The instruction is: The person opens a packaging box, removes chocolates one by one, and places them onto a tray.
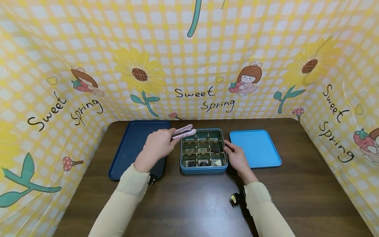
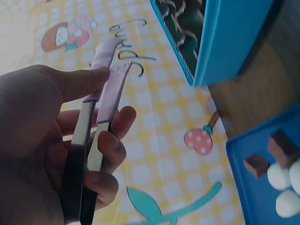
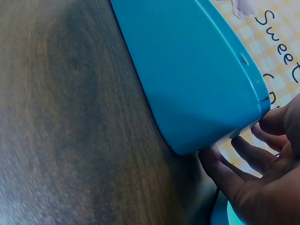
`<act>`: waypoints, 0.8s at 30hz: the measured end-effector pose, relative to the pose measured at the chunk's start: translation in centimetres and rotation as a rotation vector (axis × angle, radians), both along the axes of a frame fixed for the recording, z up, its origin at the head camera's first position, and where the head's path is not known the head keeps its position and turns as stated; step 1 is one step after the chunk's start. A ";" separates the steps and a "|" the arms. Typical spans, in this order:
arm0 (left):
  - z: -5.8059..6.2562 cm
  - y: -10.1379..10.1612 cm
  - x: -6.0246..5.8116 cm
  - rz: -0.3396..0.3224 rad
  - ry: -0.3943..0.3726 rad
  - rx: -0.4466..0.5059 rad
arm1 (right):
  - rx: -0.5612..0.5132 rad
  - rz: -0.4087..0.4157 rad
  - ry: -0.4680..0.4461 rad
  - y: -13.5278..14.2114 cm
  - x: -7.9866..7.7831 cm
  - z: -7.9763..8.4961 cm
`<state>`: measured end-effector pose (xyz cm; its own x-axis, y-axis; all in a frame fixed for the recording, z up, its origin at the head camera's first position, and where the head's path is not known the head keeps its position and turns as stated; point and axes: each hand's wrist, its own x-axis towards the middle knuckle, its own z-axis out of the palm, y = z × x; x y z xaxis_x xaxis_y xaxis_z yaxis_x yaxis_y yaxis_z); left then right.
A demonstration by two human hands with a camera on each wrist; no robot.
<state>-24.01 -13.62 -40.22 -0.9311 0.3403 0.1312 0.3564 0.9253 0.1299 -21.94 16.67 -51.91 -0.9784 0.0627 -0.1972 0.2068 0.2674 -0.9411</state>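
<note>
My left hand (image 1: 160, 141) grips a pair of small tongs (image 1: 188, 134) with pink paw-like tips, held over the back left corner of a blue tin box (image 1: 204, 170). The tips stand slightly apart, and nothing shows between them in the left wrist view. A clear insert divides the box into several compartments. Dark pieces lie in the front left, front middle (image 1: 203, 164) and middle right (image 1: 215, 149) ones, with a white piece (image 1: 218, 162) at front right. My right hand (image 1: 237, 158) rests its fingertips against the box's right side, thumb near the rim.
A dark blue tray (image 1: 125, 154) lies to the left, partly behind my left arm; brown cubes (image 2: 283, 149) and white balls (image 2: 287, 203) sit on it in the left wrist view. Right of the box lies a light blue lid (image 1: 256, 148). Patterned cloth (image 1: 189, 65) surrounds the table's back and sides.
</note>
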 end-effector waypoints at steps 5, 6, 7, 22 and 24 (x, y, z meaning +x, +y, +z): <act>-0.1 1.7 0.0 -0.046 0.002 -0.018 | -0.003 -0.001 -0.003 0.0 -0.1 0.0; -0.1 2.0 -0.1 -0.056 0.004 -0.021 | -0.002 0.003 -0.002 0.0 -0.1 0.0; -0.2 2.3 -0.1 -0.066 0.006 -0.023 | -0.003 0.003 -0.001 0.0 -0.1 0.0; -1.3 6.5 -0.5 -0.219 -0.003 -0.163 | -0.002 -0.001 -0.002 0.0 -0.1 0.0; -1.3 7.0 -0.5 -0.232 -0.009 -0.173 | -0.002 0.000 0.007 0.0 0.0 0.0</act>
<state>-24.48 -6.63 -41.54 -0.8269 0.5605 0.0452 0.5603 0.8281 -0.0185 -21.98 16.71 -51.88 -0.9797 0.0621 -0.1908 0.2005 0.2651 -0.9431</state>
